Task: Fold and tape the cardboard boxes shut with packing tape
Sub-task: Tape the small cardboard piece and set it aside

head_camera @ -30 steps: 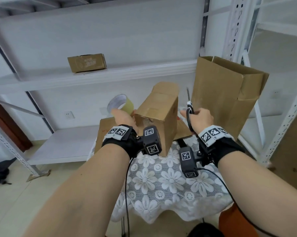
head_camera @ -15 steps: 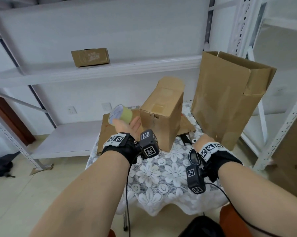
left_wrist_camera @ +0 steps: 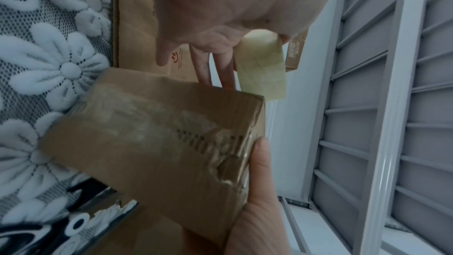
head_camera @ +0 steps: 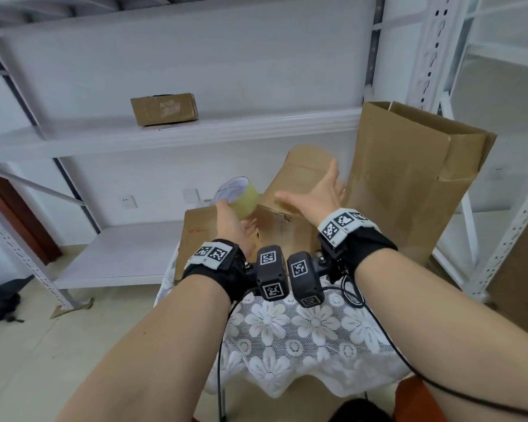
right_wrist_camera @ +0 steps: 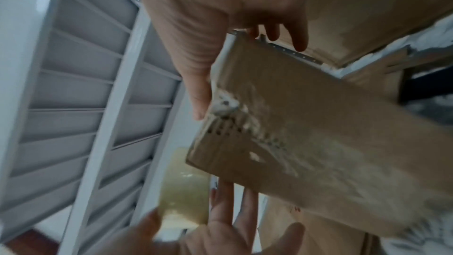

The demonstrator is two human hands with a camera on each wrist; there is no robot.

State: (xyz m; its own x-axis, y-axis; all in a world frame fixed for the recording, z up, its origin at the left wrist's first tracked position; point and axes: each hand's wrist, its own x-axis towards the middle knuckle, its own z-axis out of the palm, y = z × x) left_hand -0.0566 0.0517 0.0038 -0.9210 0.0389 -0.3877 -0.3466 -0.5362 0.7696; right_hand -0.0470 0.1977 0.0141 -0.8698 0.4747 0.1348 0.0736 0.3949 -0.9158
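Observation:
A small brown cardboard box (head_camera: 299, 178) stands tilted on the table. My right hand (head_camera: 317, 191) is open with fingers spread over its near top. In the right wrist view the thumb (right_wrist_camera: 198, 94) touches the box's (right_wrist_camera: 318, 143) taped corner edge. My left hand (head_camera: 235, 222) holds a roll of clear packing tape (head_camera: 240, 196) just left of the box. The left wrist view shows the roll (left_wrist_camera: 262, 67) pinched at the thumb side, with the other fingers (left_wrist_camera: 208, 65) straight beside the box (left_wrist_camera: 159, 143).
A tall open cardboard box (head_camera: 415, 184) stands at the right of the table. Flat cardboard (head_camera: 197, 236) lies under the small box. A lace flower tablecloth (head_camera: 302, 345) covers the table. White metal shelving behind carries another small box (head_camera: 164, 108).
My right hand held scissors up, lowered them to the table, and now reaches empty and spread over the small box. The left hand keeps the tape roll beside the box.

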